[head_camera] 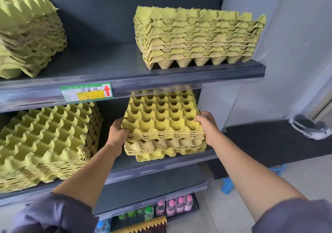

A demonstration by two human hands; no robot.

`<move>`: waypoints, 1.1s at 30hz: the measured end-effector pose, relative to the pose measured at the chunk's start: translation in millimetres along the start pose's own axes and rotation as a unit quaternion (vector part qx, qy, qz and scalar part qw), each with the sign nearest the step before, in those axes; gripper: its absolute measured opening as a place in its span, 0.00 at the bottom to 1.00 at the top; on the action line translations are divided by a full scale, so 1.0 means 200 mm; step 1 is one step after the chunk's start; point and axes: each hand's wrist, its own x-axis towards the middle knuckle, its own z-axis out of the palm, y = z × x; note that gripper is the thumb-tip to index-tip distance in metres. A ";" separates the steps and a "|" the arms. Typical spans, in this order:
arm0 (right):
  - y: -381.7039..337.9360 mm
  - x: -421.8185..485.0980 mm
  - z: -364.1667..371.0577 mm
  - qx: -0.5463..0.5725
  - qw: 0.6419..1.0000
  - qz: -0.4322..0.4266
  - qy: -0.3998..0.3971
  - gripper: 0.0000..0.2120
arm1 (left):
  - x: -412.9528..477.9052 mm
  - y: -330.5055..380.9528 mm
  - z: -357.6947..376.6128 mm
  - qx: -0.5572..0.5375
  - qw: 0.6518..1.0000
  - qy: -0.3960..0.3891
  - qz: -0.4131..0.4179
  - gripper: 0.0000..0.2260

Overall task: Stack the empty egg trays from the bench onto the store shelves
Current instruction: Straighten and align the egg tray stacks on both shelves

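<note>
On middle shelf (161, 166), left hand (117, 134) and right hand (208, 126) gripping opposite edges of tray bundle (161, 119), keeps cups lined up with stack (165, 150) underneath.

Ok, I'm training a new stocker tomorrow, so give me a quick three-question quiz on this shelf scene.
1. True or false: the left hand and right hand both grip the tray stack on the middle shelf.
2. The red arrow on the shelf label points: A up, B down, C left.
3. How many tray stacks sit on the upper shelf?
Key: 1 true; 2 A; 3 two: left stack, right stack.
</note>
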 end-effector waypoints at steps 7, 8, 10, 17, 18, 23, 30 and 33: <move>-0.01 -0.08 -0.04 0.042 0.996 0.036 -0.074 0.31 | -0.03 0.02 -0.07 0.009 1.000 -0.005 0.020 0.20; -0.01 -0.10 -0.04 0.045 0.996 0.028 -0.071 0.28 | -0.04 0.03 -0.06 0.006 1.000 0.000 0.021 0.20; 0.00 -0.14 -0.04 0.069 0.996 0.015 -0.048 0.28 | -0.06 0.04 -0.05 -0.001 1.000 0.018 0.023 0.19; 0.10 -0.24 -0.01 0.146 0.988 -0.044 0.009 0.32 | -0.13 0.12 0.03 0.191 0.970 0.095 0.112 0.25; 0.11 -0.26 0.01 0.154 0.986 -0.058 0.018 0.33 | -0.16 0.12 0.05 0.254 0.950 0.102 0.153 0.25; 0.15 -0.36 0.11 0.162 0.979 -0.091 0.080 0.36 | -0.29 0.08 0.15 0.439 0.842 0.012 0.312 0.20; 0.18 -0.47 0.28 0.177 0.964 -0.116 0.160 0.37 | -0.37 0.02 0.17 0.472 0.786 -0.061 0.394 0.26; 0.20 -0.50 0.36 0.182 0.965 -0.103 0.156 0.39 | -0.37 0.01 0.15 0.476 0.803 -0.063 0.352 0.33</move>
